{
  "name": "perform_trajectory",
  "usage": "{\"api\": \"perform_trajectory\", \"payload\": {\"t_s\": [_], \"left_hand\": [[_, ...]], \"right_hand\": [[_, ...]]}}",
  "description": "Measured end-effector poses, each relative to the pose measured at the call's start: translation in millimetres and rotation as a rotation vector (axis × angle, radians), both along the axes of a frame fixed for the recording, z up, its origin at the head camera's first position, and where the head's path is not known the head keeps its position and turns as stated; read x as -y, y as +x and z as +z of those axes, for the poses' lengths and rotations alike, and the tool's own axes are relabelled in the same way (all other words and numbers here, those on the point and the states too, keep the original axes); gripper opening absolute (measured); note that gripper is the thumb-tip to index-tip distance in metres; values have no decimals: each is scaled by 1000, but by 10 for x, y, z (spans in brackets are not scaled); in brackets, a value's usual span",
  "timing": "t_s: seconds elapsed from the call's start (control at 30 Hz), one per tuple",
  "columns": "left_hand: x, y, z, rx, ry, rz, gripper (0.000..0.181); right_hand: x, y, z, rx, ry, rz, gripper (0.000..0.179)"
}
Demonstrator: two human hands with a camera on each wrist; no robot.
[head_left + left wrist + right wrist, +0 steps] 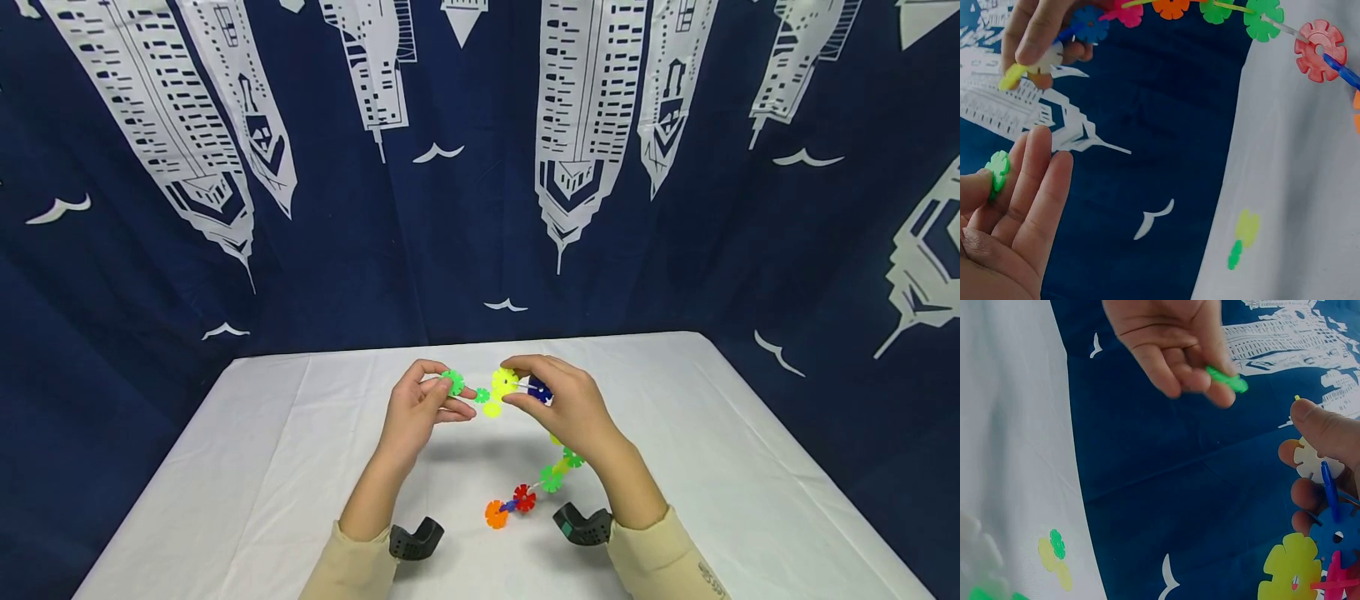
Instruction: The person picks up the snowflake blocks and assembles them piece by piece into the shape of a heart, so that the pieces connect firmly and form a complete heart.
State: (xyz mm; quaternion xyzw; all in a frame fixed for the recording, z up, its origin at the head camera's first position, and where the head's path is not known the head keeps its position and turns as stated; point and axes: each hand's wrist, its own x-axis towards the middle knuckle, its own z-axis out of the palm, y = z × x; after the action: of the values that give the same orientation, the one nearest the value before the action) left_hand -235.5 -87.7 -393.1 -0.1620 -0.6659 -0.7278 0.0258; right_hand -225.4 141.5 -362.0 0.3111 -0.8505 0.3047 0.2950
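Note:
My left hand (411, 408) pinches a green snowflake disc (453, 382) between thumb and forefinger, its other fingers reaching out. Opposite it, my right hand (573, 404) holds the end of a chain of interlocked snowflake discs. A yellow disc (506, 382) is at that end, beside a white disc (1316, 461) and a blue disc (1337, 534). The chain hangs down past the right hand through a green disc (551, 479) and a red disc (524, 497) to an orange disc (496, 514). A gap separates the held green disc from the chain.
On the white-covered table (300, 467), a loose small green disc (482, 396) and yellow discs (492, 409) lie beyond the hands. A dark blue printed curtain (465, 225) rises behind the table's far edge. Each wrist wears a black camera mount (417, 540).

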Motion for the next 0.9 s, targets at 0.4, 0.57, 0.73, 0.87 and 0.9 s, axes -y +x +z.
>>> {"api": "perform_trajectory", "payload": {"t_s": [0.4,0.57,0.73,0.87,0.9], "left_hand": [[-95,153,128,-215,-115,-4,13],[-121,164,117,-268,-125,-18,12],[-141,175,100,-316,-172,-2,11],[-146,184,93,-369,-199,1,11],[-146,187,92,-384,-201,0,10]], "right_hand": [[15,28,16,17,10,15,44],[26,52,32,56,5,45,42],[37,66,47,88,-3,96,39],[34,74,55,97,-12,133,36],[33,77,58,103,-16,141,36]]}}
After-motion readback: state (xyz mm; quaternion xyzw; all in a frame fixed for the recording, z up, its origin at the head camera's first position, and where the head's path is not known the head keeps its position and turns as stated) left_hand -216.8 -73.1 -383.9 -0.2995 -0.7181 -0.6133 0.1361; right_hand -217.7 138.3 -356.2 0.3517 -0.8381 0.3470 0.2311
